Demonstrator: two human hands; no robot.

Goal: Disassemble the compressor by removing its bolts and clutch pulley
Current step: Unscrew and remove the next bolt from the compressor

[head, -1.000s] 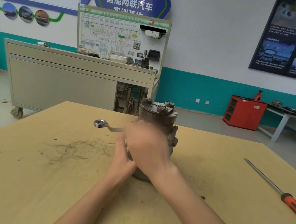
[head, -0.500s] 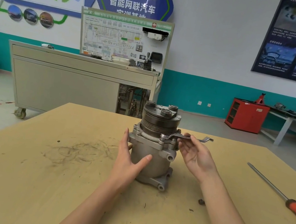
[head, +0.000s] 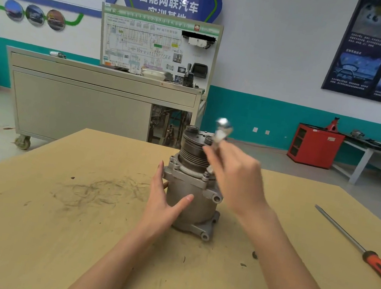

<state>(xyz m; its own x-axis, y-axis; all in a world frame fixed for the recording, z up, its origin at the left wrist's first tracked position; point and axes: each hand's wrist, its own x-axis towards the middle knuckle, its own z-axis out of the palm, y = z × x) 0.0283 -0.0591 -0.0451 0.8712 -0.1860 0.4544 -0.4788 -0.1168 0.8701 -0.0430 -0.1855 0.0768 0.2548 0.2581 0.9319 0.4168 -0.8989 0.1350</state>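
Table: carries the compressor; dark scuffs lie on it to the compressor's left.
Loose bit: small dark piece on the table, just right of the compressor's foot and nearer the camera; too small to name.
Screwdriver: lies flat, well to the right of the compressor, red handle toward the camera.
Left hand: fingers straight, palm flat against the compressor's left side, thumb across its front; it braces and grips nothing.
Compressor: stands upright at the table's middle, pulley end up.
Right hand: blurred, just right of the compressor's upper part, fingers wrapped round a wrench.
Wrench: blurred, slanting up past the compressor's top; its lower end is near the flange.
Bolt: in the compressor's flange on the right; whether the wrench is seated on it I cannot tell.
Pulley: grooved, not yet taken off the compressor.
Grey cabinet: on wheels, behind and left of the compressor.
Red cabinet: far behind and right of the compressor.
Step in hand: probably working the flange bolts loose.
Next move: likely needs the wrench seated squarely on the bolt while the left hand stops the compressor turning.
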